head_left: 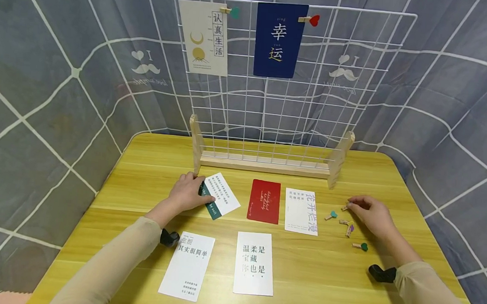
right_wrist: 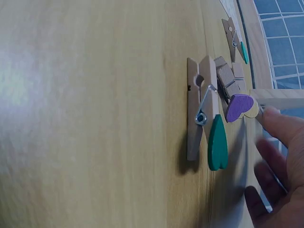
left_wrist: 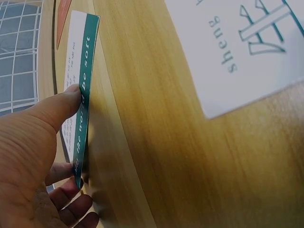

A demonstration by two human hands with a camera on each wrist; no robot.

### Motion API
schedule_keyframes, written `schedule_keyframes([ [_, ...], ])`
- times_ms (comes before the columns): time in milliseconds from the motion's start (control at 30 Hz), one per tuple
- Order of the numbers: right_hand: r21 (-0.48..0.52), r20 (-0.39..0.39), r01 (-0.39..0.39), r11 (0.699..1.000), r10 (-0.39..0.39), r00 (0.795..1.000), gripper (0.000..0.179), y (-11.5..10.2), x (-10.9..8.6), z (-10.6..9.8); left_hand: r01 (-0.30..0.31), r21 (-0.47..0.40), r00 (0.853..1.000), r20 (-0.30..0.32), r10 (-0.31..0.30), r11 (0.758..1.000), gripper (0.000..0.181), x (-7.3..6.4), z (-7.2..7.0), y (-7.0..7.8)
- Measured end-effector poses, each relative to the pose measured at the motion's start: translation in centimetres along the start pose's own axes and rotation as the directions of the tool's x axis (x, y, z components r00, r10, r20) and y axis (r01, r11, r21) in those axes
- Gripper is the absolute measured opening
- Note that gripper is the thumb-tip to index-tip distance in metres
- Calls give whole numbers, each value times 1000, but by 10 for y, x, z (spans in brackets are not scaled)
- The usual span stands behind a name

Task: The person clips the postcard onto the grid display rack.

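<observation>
My left hand pinches a green-and-white card by its left side, the thumb on its printed face and the fingers at its edge. My right hand is at the right of the table, thumb and fingertips together on a small wooden clothespin. In the right wrist view most of that clothespin is hidden. Near this hand lie several more clothespins: one with a dark green heart, one with a purple heart, a yellow-hearted one beside it, and a teal one.
A white wire grid on a wooden stand rises at the back. Clothespins hold a cream card and a navy card on it. A red card and white cards lie on the wooden table.
</observation>
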State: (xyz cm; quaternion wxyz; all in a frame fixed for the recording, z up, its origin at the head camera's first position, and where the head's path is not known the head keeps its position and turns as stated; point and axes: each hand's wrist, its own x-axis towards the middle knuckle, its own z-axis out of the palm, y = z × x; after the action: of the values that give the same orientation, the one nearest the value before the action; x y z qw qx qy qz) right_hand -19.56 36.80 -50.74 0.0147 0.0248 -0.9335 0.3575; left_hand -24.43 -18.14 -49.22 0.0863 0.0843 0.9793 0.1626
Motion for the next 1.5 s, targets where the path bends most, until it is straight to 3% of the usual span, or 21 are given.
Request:
schedule_keyframes([
  [233,-95,-62,100,990,-106,992,26,7,-2,2,4,9,1000,10,-4,1000,89,-1,0,0],
  [633,-72,37,88,994,-85,996,32,17,-6,-6,1,2,1000,5,-1,1000,90,1,0,0],
  [900,-65,33,125,990,-123,992,27,17,-6,-7,4,3,1000,12,-4,1000,91,3,2,-2],
  [1267,-118,11,86,989,-85,996,27,14,-4,-2,3,-2,1000,10,-3,1000,90,3,2,-2],
  [1500,-98,17,61,993,-60,998,37,14,-3,-3,3,0,1000,9,-3,1000,90,2,1,-2],
])
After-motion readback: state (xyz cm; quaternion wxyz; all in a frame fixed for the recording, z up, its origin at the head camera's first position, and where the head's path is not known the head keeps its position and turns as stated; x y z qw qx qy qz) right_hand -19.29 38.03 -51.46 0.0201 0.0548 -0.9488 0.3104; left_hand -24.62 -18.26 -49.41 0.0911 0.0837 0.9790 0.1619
